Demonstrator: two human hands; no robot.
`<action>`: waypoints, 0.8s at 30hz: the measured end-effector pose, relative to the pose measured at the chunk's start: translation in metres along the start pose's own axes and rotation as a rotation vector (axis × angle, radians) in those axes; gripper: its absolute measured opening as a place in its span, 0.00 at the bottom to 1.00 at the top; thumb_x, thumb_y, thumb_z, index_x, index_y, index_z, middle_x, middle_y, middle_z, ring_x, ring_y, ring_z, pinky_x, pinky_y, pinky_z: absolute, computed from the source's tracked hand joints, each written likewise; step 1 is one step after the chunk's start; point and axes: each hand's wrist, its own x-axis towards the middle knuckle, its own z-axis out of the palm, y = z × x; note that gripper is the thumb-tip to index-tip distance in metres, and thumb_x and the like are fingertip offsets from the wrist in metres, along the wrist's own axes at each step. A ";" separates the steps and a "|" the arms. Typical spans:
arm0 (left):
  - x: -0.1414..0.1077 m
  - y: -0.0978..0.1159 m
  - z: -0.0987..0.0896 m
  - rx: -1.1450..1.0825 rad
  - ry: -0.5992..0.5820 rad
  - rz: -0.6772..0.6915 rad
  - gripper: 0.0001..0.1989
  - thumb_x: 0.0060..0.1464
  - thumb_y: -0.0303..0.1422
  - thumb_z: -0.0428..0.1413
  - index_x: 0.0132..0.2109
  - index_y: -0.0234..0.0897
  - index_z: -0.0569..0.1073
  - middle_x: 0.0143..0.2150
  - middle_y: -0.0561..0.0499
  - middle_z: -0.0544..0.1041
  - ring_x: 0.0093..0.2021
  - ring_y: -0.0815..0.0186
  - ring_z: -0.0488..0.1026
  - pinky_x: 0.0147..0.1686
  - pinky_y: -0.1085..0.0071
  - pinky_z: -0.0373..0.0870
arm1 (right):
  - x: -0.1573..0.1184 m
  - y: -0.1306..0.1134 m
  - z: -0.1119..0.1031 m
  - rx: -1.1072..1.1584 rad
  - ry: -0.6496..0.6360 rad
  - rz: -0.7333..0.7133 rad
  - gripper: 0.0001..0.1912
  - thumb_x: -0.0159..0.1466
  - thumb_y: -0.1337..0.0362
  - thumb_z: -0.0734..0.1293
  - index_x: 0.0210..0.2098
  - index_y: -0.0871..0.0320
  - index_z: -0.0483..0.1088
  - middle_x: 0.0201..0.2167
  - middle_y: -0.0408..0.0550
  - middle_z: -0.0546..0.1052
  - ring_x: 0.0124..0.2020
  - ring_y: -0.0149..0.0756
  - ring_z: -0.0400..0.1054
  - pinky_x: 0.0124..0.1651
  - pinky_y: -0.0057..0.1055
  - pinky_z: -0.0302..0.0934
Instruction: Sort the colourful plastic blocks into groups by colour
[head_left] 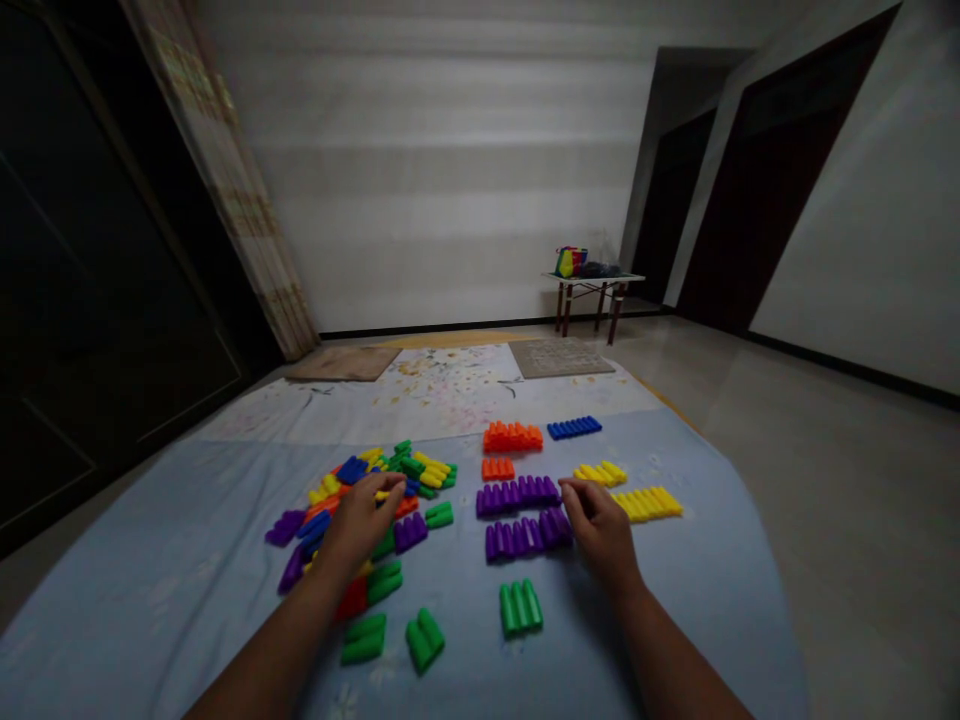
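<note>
The left hand (369, 515) is over a loose heap of glossy, round-ended multicoloured pieces (351, 470), fingers curled; whether they grip one I cannot tell. The right hand (596, 515), fingertips drawn together, is at the right end of two rows of slim purple pieces (517, 497), its grip equally unclear, all on a pale blue patterned cloth (225, 520).

Shows bare left hand (366, 512) and bare right hand (602, 525), both slim-fingered and rounded at knuckles, plus bare left forearm (277, 635) and right forearm (671, 640), smooth in outline, tapering to narrower wrists (628, 588), with nails and finer detail too dim to read.
</note>
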 end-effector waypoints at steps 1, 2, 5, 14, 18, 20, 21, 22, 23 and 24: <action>-0.008 0.000 -0.001 0.030 -0.028 0.006 0.18 0.54 0.44 0.46 0.42 0.39 0.74 0.44 0.47 0.76 0.47 0.61 0.71 0.49 0.63 0.65 | 0.000 -0.001 0.000 0.002 0.000 -0.002 0.14 0.63 0.56 0.59 0.36 0.58 0.72 0.33 0.50 0.76 0.35 0.38 0.70 0.38 0.32 0.64; -0.016 0.000 -0.001 0.069 -0.060 0.022 0.18 0.54 0.43 0.45 0.42 0.40 0.74 0.44 0.47 0.76 0.46 0.61 0.71 0.49 0.63 0.64 | 0.000 -0.001 0.000 0.003 -0.002 -0.003 0.14 0.63 0.56 0.59 0.36 0.58 0.72 0.33 0.50 0.76 0.35 0.38 0.70 0.38 0.32 0.64; -0.032 0.005 0.003 0.226 -0.125 0.086 0.17 0.54 0.41 0.46 0.43 0.41 0.74 0.46 0.47 0.76 0.48 0.59 0.69 0.50 0.61 0.61 | -0.001 -0.003 0.000 0.000 -0.008 -0.011 0.15 0.63 0.55 0.59 0.36 0.58 0.72 0.32 0.50 0.76 0.35 0.38 0.70 0.38 0.32 0.64; -0.040 0.022 0.016 0.522 -0.233 0.077 0.16 0.51 0.34 0.49 0.47 0.41 0.72 0.48 0.45 0.74 0.51 0.57 0.65 0.51 0.58 0.53 | 0.000 0.000 0.000 0.005 0.012 -0.029 0.15 0.62 0.55 0.59 0.36 0.58 0.73 0.32 0.50 0.77 0.34 0.38 0.70 0.37 0.32 0.64; -0.046 0.032 0.019 0.507 -0.220 0.099 0.15 0.53 0.36 0.46 0.45 0.39 0.72 0.44 0.44 0.76 0.46 0.57 0.68 0.47 0.59 0.57 | 0.001 0.001 -0.001 -0.007 0.016 -0.021 0.15 0.62 0.56 0.59 0.36 0.58 0.73 0.33 0.50 0.77 0.35 0.38 0.70 0.38 0.33 0.64; -0.049 0.038 0.022 0.424 -0.212 0.088 0.16 0.55 0.37 0.44 0.44 0.39 0.72 0.42 0.44 0.76 0.43 0.58 0.70 0.45 0.62 0.60 | 0.001 0.000 -0.001 -0.011 0.018 -0.021 0.15 0.62 0.56 0.59 0.36 0.58 0.73 0.32 0.50 0.76 0.34 0.38 0.70 0.38 0.33 0.64; -0.050 0.040 0.024 0.360 -0.213 0.072 0.16 0.55 0.37 0.43 0.43 0.39 0.72 0.42 0.45 0.76 0.43 0.59 0.71 0.44 0.64 0.61 | 0.001 -0.001 -0.001 -0.013 0.020 -0.022 0.15 0.62 0.56 0.59 0.35 0.58 0.73 0.32 0.50 0.76 0.34 0.37 0.70 0.38 0.33 0.64; -0.050 0.043 0.025 0.280 -0.220 0.052 0.16 0.55 0.37 0.43 0.43 0.39 0.72 0.42 0.46 0.76 0.42 0.61 0.71 0.43 0.66 0.62 | 0.001 -0.001 -0.002 -0.015 0.021 -0.024 0.15 0.62 0.56 0.59 0.35 0.58 0.73 0.32 0.50 0.76 0.34 0.37 0.70 0.38 0.33 0.64; -0.050 0.045 0.027 0.191 -0.228 0.021 0.16 0.56 0.38 0.43 0.44 0.39 0.71 0.42 0.47 0.76 0.42 0.62 0.72 0.42 0.68 0.63 | 0.001 -0.002 -0.002 -0.016 0.023 -0.026 0.15 0.62 0.56 0.59 0.35 0.58 0.73 0.32 0.50 0.76 0.34 0.37 0.70 0.37 0.32 0.64; -0.049 0.046 0.029 0.102 -0.237 -0.016 0.17 0.56 0.38 0.43 0.46 0.39 0.70 0.41 0.48 0.77 0.40 0.63 0.72 0.40 0.69 0.64 | 0.001 -0.002 -0.002 -0.017 0.022 -0.029 0.15 0.62 0.57 0.59 0.35 0.58 0.73 0.32 0.50 0.77 0.34 0.37 0.70 0.37 0.32 0.64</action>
